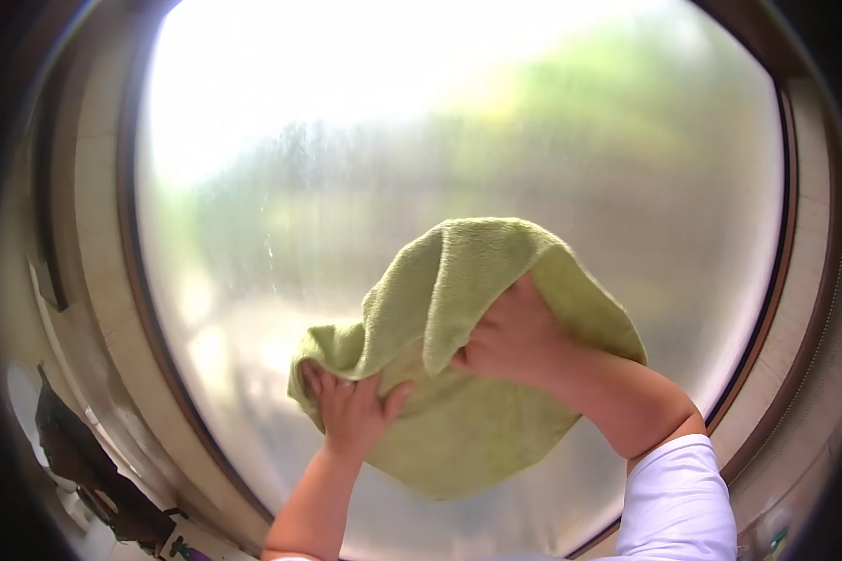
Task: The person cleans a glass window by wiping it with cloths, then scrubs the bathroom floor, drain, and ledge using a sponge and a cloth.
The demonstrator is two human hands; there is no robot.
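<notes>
A green cloth point(477, 430) is spread in front of a large, hazy window pane point(281, 206). At the cloth's left end, my left hand point(351, 411) has its fingers spread, with the fingertips at a crumpled fold and the thumb apart. Higher up and to the right, my right hand point(515, 332) grips the cloth with bent fingers, partly covered by a fold that hangs over it. The cloth's upper part bulges above both hands.
A dark frame point(789, 215) surrounds the pane, with pale tiled wall point(103, 224) beside it. Dark objects point(94, 467) lie at the lower left. A beaded chain point(828, 318) hangs on the right.
</notes>
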